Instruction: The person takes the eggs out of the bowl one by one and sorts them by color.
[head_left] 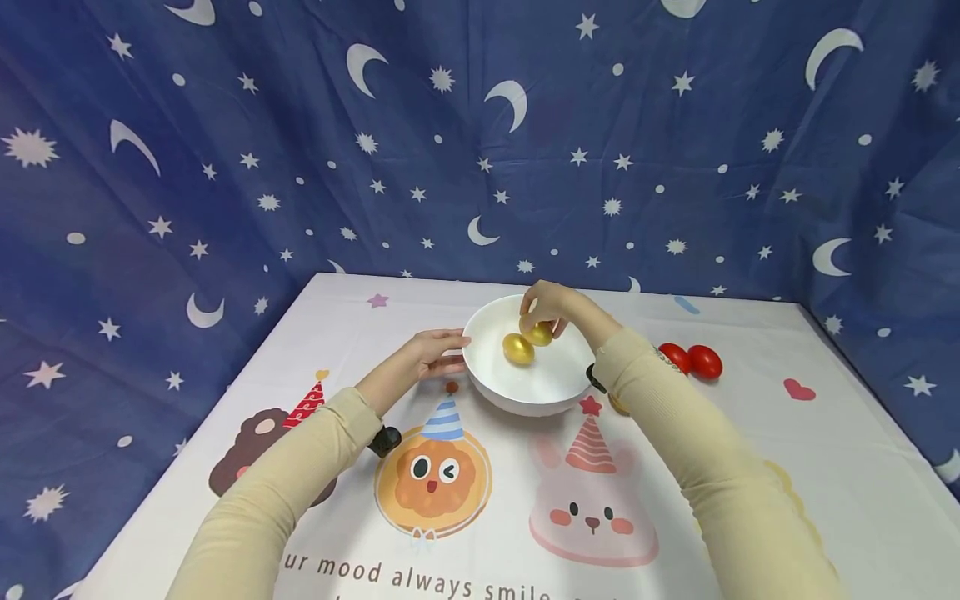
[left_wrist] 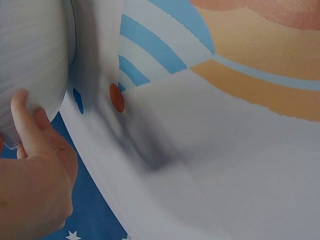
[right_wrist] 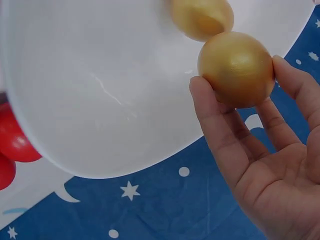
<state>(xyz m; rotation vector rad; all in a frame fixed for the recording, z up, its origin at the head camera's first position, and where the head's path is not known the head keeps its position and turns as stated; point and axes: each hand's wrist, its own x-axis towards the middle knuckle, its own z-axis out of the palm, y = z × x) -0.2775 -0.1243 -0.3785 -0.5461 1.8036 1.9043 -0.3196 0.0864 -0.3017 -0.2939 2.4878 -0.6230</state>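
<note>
A white bowl stands on the table with one golden egg lying inside. My right hand is over the bowl's far side and pinches a second golden egg between thumb and fingertips. In the right wrist view this held egg appears beside or against the other golden egg; whether it rests on the bowl cannot be told. At the bowl's left side, my left hand holds the wall near the rim. The left wrist view shows its fingers against the bowl's outer side.
Two red eggs lie on the table right of the bowl, one partly behind the right sleeve. A small golden thing peeks out beside that sleeve. A printed white cloth covers the table; a blue starry curtain hangs behind.
</note>
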